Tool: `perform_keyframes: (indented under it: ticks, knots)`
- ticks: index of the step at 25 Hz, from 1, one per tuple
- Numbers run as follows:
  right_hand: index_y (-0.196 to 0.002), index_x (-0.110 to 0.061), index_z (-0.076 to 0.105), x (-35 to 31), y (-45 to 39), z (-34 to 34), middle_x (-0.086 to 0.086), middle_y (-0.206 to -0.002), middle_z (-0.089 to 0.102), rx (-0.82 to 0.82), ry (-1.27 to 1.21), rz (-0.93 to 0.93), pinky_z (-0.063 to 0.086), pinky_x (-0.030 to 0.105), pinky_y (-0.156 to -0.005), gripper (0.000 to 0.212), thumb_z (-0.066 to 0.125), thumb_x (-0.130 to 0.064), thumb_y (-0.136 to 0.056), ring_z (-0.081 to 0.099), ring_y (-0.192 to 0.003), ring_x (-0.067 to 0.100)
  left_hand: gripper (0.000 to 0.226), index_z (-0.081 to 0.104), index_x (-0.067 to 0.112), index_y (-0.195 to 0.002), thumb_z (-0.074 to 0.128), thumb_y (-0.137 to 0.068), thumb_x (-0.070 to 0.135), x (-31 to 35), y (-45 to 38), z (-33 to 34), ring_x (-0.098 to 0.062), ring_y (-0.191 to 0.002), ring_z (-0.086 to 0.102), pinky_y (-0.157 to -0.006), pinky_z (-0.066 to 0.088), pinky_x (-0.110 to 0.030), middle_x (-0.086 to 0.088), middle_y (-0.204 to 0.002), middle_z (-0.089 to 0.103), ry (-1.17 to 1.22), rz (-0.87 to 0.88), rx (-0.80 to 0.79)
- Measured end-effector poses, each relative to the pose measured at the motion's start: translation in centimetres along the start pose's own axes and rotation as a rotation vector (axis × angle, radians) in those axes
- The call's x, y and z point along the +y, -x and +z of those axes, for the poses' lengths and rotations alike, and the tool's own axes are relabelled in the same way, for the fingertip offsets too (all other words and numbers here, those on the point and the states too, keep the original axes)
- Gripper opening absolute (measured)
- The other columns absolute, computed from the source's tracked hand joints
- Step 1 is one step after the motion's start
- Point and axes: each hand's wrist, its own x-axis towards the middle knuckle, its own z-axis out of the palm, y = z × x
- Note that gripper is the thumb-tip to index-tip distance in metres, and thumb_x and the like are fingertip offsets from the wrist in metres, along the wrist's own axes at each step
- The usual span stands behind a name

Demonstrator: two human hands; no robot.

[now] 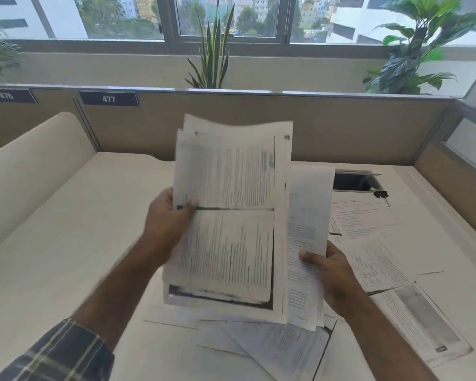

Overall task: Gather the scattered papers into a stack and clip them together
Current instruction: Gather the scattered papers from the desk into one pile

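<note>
I hold a bundle of printed papers upright above the desk. My left hand grips its left edge, thumb on the front sheet. My right hand grips a further sheet on the bundle's right side, thumb on its front. The held sheets are blurred and unevenly aligned. More loose papers lie flat on the desk below the bundle, and others spread to the right. A black binder clip lies at the far right, beside the topmost loose sheet.
The white desk is bounded by tan partition panels at the back and right. A dark cable opening sits in the desk behind the clip. A cream curved divider rises on the left. Plants stand beyond the partition.
</note>
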Motion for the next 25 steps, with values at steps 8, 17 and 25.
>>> perform_keyframes:
  ticks: [8,17,25]
  knots:
    - [-0.118,-0.010,0.066,-1.7,1.4,0.8,0.019,-0.101,0.075,-0.071,0.057,-0.007,0.061,0.051,-0.074,0.027,0.054,-0.008,-0.095,0.073,-0.089,0.038,0.034,0.056,0.009,-0.125,0.065,-0.094,0.016,-5.8,1.9,4.3,-0.028,-0.098,0.074,-0.080,0.062,-0.045,-0.011,-0.118,0.073,0.292,-0.321,-0.253]
    - [-0.108,-0.013,0.070,-3.9,1.8,0.7,0.007,-0.105,0.077,-0.120,0.123,-0.271,0.062,0.044,-0.076,0.022,0.063,-0.006,-0.088,0.074,-0.096,0.030,0.032,0.066,0.010,-0.115,0.073,-0.084,0.005,-2.9,3.0,4.3,-0.026,-0.093,0.076,-0.082,0.062,-0.049,-0.008,-0.107,0.077,0.308,-0.033,-0.278]
    - [-0.090,-0.025,0.077,-4.2,1.2,-0.5,0.004,-0.095,0.077,-0.167,0.274,-0.354,0.060,0.028,-0.070,0.036,0.073,0.008,-0.076,0.072,-0.091,0.018,0.026,0.077,0.028,-0.093,0.084,-0.070,0.020,-2.1,2.7,4.3,-0.025,-0.095,0.072,-0.077,0.061,-0.034,-0.008,-0.101,0.077,0.237,0.059,-0.423]
